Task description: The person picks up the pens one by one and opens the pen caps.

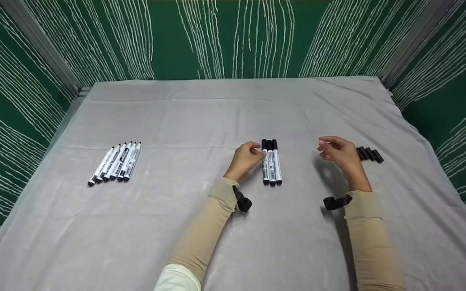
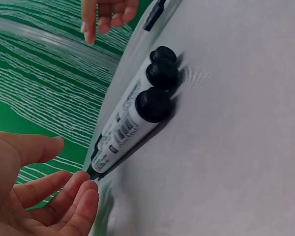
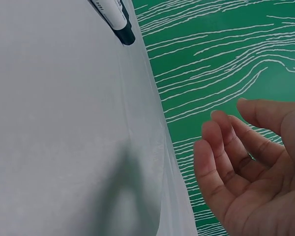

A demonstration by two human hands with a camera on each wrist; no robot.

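Markers (image 1: 272, 165) number nine, three capped and six uncapped.

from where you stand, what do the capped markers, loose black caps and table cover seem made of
The capped markers look like hard plastic: smooth white barrels with printed lettering. The loose caps seem plastic too, black like the markers' ends, finish unclear. The table cover is probably matte cloth, judging by its soft creases.

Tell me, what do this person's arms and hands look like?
The left hand and right hand are bare. Close-fitting tan sleeves with folds run down to the wrists; white cloth shows above the left one. A small black device sits at each wrist.
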